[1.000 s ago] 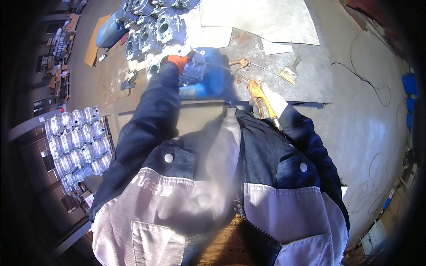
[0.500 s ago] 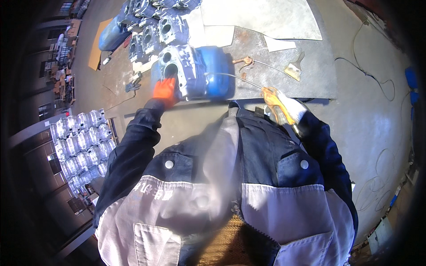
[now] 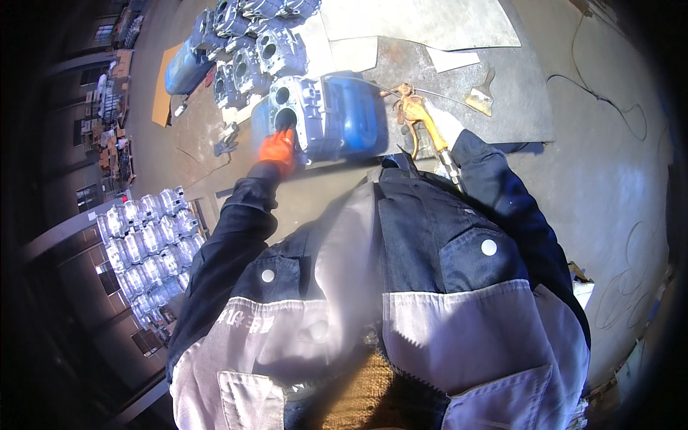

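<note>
My left hand [image 3: 277, 152], in an orange glove, grips the near edge of a grey cast-metal housing [image 3: 309, 107], with its fingertips at the large round bore. The housing rests against a blue plastic drum [image 3: 358, 118] lying on the table. My right hand [image 3: 446, 123], in a white glove, is closed around an orange air blow gun [image 3: 421, 118] with a metal hose fitting at its lower end. Its long thin nozzle points left over the drum and the housing. Another orange tool with a thin rod lies behind it, partly hidden.
Several more housings [image 3: 261, 57] stand at the back left beside a second blue drum [image 3: 188, 68]. A flat brush [image 3: 480, 97] and white sheets [image 3: 423, 25] lie on the table [image 3: 527, 107]. Stacked shiny castings [image 3: 150, 244] stand at the left. A hose [image 3: 595, 115] runs across the floor on the right.
My right hand has moved forward and left with the blow gun, its nozzle passing further across the drum. My left hand stays on the housing. The whole view has shifted slightly.
</note>
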Motion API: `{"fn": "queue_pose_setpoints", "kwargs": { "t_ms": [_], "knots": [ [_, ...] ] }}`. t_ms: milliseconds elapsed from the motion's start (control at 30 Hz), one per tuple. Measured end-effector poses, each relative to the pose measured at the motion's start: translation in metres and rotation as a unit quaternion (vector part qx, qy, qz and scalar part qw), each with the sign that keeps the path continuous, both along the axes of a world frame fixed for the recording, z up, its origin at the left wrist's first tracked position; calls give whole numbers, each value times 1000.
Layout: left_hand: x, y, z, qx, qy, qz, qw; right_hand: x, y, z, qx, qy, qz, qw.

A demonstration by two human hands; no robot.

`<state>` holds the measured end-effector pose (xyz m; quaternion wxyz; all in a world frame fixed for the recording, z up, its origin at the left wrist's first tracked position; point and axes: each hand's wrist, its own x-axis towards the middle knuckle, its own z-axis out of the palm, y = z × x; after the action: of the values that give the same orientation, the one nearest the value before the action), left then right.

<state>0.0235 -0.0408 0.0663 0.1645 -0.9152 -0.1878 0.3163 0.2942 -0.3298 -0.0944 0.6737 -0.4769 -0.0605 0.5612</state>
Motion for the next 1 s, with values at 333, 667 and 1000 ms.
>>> {"fn": "queue_pose_setpoints", "kwargs": {
  "t_ms": [333,667,1000],
  "knots": [
    [8,-6,6,-29,31,66,997,15,8,-2,20,54,20,998],
    [6,-9,4,-19,-12,60,998,29,-2,-14,69,118,-28,990],
    [2,-6,1,-22,-11,34,999,18,-1,29,64,-19,42,997]
  ]
}}
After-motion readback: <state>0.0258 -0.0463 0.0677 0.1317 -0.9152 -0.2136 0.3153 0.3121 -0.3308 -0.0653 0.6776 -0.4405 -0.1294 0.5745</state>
